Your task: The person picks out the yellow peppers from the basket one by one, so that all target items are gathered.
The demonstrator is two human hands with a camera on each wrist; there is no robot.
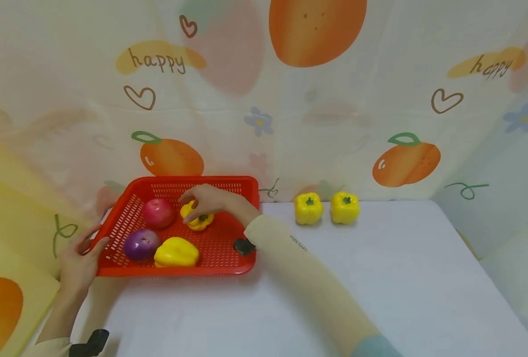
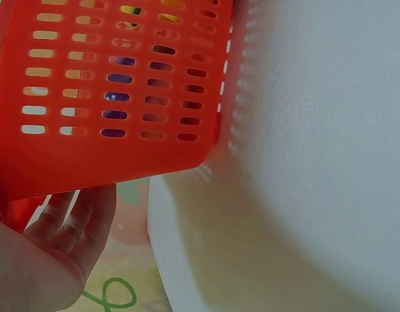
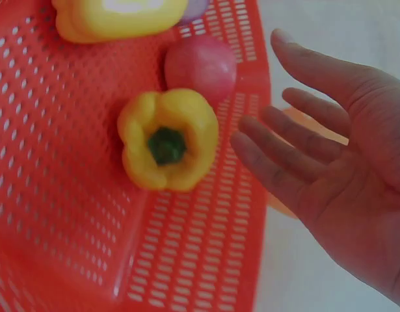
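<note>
A red plastic basket [image 1: 221,270] with slotted walls stands on the left part of the table. My left hand [image 1: 77,260] grips its left rim; in the left wrist view the fingers [image 2: 95,224] bend round the rim's outside. Over the basket hovers my right hand [image 1: 210,198], its fingers spread and loosely bent. Below it lies a yellow bell pepper [image 3: 203,130] with a green stem, apart from the fingertips in the right wrist view. Also in the basket are a second yellow bell pepper [image 1: 176,252], a pinkish-red round fruit [image 1: 159,213] and a shiny purple round one [image 1: 141,245].
Two more yellow bell peppers [image 1: 308,208] stand side by side at the back of the white table [image 1: 407,282], right of the basket. A printed curtain [image 1: 291,134] hangs behind the table and along its sides.
</note>
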